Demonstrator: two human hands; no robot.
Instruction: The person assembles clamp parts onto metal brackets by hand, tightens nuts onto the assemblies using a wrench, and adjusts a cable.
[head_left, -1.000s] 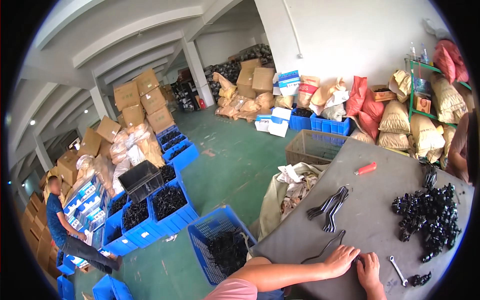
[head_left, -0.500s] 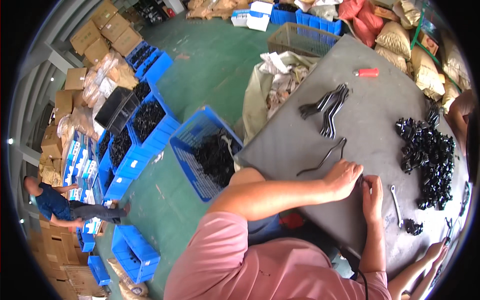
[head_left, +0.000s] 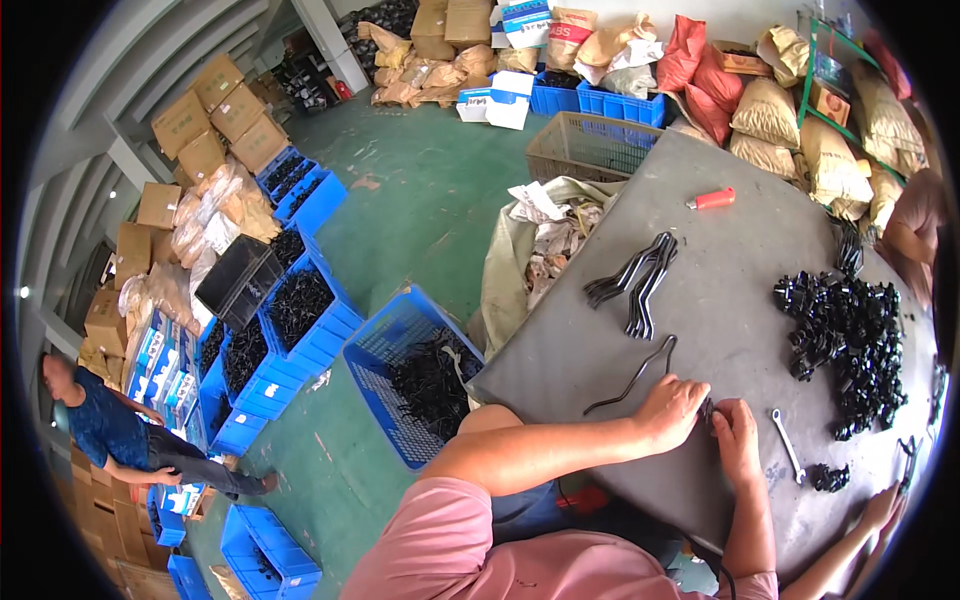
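My left hand [head_left: 675,412] is closed above the near part of the grey table. A bent black rod [head_left: 630,384] reaches out from it, one leg disappearing behind the fingers. Close beside it, the fingers of my right hand [head_left: 737,440] pinch a small black part [head_left: 707,408], mostly hidden between both hands. Farther up lie two bundles of similar bent black rods [head_left: 648,285]. To the right of my right hand are an open-ended wrench [head_left: 788,446] and a small clump of black parts [head_left: 830,478]. A large heap of black clips [head_left: 845,345] covers the table's right side.
A red-handled tool [head_left: 712,199] lies at the table's far end. Left of the table [head_left: 745,260] stand a blue crate [head_left: 405,385] of black pieces and a pale sack [head_left: 545,240]. Another person's hands [head_left: 885,510] work at lower right; a person [head_left: 120,430] stands far left.
The whole view has tilted upward, so the table and hands sit lower in it. Both hands stay close together around the small part. The person at far left has shifted posture.
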